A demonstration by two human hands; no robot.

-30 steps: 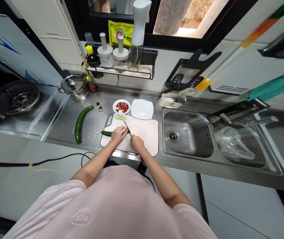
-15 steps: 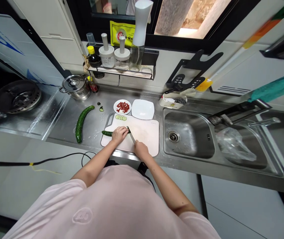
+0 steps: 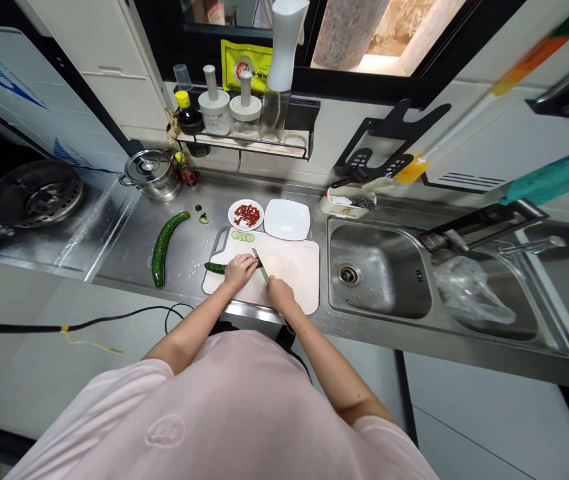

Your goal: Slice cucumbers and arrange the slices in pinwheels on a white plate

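A cucumber (image 3: 214,268) lies crosswise on the white cutting board (image 3: 294,280). My left hand (image 3: 240,271) is closed over it, hiding its middle. In my right hand (image 3: 280,294) is the handle of a knife (image 3: 263,268); the blade points away from me and sits at the cucumber's right end, close to my left fingertips. Several cucumber slices (image 3: 242,236) rest in a row near the board's far left edge. A second, whole curved cucumber (image 3: 165,248) is on the steel counter left of the board, with small cut-off ends (image 3: 203,219) beyond it.
Behind the board stand a plate of chopped red pieces (image 3: 246,215) and a white square dish (image 3: 287,220). To the right is a sink (image 3: 379,280); a plastic bag (image 3: 474,293) lies in the second basin. A lidded pot (image 3: 152,175) and a wok (image 3: 33,193) are at left.
My right hand has shifted slightly up and away from me, and the knife tip reaches a little farther beyond the cucumber. My left hand stays in place.
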